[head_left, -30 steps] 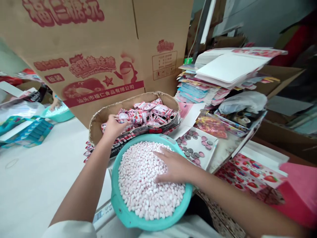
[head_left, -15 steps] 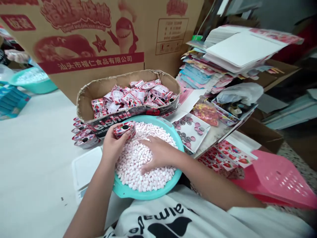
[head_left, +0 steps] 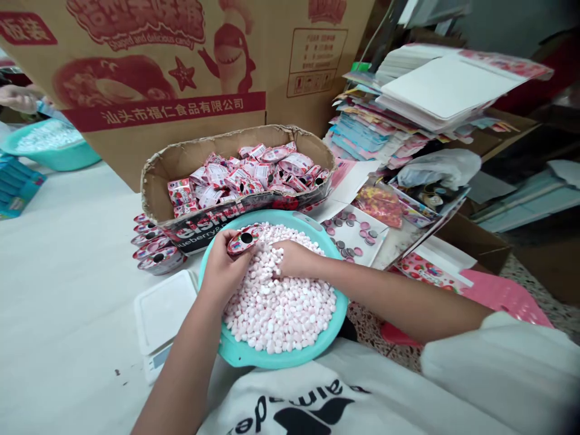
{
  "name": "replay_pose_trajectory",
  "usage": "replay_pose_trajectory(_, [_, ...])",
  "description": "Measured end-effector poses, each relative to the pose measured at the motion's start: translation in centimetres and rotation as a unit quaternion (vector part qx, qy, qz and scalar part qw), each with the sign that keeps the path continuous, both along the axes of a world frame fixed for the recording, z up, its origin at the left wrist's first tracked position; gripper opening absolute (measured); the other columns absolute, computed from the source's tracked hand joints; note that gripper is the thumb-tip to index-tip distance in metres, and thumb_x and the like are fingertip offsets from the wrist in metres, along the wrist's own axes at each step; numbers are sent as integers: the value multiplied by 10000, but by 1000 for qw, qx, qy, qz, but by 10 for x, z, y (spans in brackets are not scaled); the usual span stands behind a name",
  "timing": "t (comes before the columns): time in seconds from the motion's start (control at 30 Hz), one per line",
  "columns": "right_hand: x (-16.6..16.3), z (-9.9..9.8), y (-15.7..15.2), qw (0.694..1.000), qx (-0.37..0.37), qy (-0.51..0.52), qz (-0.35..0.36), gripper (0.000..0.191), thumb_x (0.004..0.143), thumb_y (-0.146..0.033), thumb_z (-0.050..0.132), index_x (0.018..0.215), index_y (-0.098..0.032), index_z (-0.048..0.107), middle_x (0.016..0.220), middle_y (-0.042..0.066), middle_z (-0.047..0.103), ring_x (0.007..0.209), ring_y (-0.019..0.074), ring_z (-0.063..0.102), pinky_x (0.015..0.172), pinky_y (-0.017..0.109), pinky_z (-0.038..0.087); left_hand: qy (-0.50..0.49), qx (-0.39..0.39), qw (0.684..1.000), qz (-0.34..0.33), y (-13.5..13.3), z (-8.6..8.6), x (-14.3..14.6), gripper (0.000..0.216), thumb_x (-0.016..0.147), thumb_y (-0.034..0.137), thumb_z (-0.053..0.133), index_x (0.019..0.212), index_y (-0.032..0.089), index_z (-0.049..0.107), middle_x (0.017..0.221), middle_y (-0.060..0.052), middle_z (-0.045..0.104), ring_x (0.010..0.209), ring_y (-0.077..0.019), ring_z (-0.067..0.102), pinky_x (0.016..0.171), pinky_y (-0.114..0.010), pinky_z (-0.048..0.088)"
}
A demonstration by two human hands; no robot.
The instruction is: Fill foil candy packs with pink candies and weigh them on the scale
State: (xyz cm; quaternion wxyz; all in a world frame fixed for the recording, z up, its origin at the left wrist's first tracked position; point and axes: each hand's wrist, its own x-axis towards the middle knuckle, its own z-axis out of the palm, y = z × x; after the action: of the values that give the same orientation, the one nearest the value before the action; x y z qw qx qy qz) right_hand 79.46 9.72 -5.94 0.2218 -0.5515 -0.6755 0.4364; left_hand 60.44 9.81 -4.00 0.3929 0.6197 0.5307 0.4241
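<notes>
My left hand [head_left: 226, 269] grips a small red-and-pink printed candy box [head_left: 244, 239] with a round black hole facing up. It holds the box over the far left part of a turquoise basin [head_left: 240, 356]. Small pale pink-white candies [head_left: 281, 314] fill the basin. My right hand [head_left: 294, 260] is sunk among them with its fingers mostly covered, and a raised heap of candies lies against it, close beside the box. Behind the basin stands a cut-down cardboard tray [head_left: 158, 163] full of similar small boxes [head_left: 254, 172].
Several boxes [head_left: 156, 254] are stacked left of the basin, near a white scale [head_left: 165, 308]. A tray of small round caps [head_left: 351, 235] sits to the right. Behind rise a large carton [head_left: 181, 133] and piled card sheets [head_left: 448, 87]. Another person's hand [head_left: 20, 98] shows far left.
My right hand has gone from spread over the candies to dug into them, nearer the box, with a heap raised against it. The box in my left hand has shifted slightly right.
</notes>
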Motion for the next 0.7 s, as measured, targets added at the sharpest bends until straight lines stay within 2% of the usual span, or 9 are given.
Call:
replay_pose_trajectory(0.07, [-1,2,3,990,-39,92,-95,285,519,-185,792,771,-190,657,674,-30,687,628,167,621,599,279,497,3,2,1000,3,1,-3,-1,402,773,364,701,1116,214,555,1062,-43,658,990,-203,637,891,-328,494])
replay_pose_trajectory(0.13, [-2,11,6,959,-72,216,-170,318,523,-234,805,783,-207,623,609,-65,641,524,133,571,496,250,469,14,27,1000,-8,1,-5,-3,435,774,364,702,1169,219,591,1166,-68,643,1102,-226,609,978,-359,465])
replay_pose_trajectory(0.23, [-4,36,13,885,-81,397,-228,330,536,-240,796,758,-215,553,558,-103,578,437,85,509,399,190,400,33,78,995,-46,0,-6,-4,413,779,307,703,1179,220,638,1162,-78,638,1106,-230,604,1003,-374,460])
replay_pose_trajectory(0.33, [-14,63,18,822,-94,507,-242,350,545,-225,797,741,-215,507,570,-111,557,425,53,489,364,142,346,48,105,991,-74,-3,-3,-2,402,799,251,681,1197,217,640,1134,-83,638,1074,-230,604,976,-377,474])
replay_pose_trajectory(0.47, [-34,81,18,768,-92,585,-245,339,585,-249,810,745,-210,514,646,-92,590,542,61,575,458,147,463,62,135,982,-117,-8,2,1,403,796,185,655,1197,212,634,1147,-80,627,1088,-227,585,985,-371,456])
replay_pose_trajectory(0.6, [-49,76,16,739,-42,610,-283,304,627,-254,804,767,-218,537,672,-87,597,611,76,622,514,165,511,66,147,979,-121,-11,3,3,374,765,128,626,1130,204,658,1096,-66,628,1051,-216,583,954,-354,460])
replay_pose_trajectory(0.7, [-53,69,15,730,-34,607,-312,290,646,-244,799,784,-223,545,691,-84,606,687,90,660,585,182,545,69,137,981,-117,-11,1,3,397,738,129,631,1125,214,662,1083,-61,630,1039,-225,587,941,-369,468])
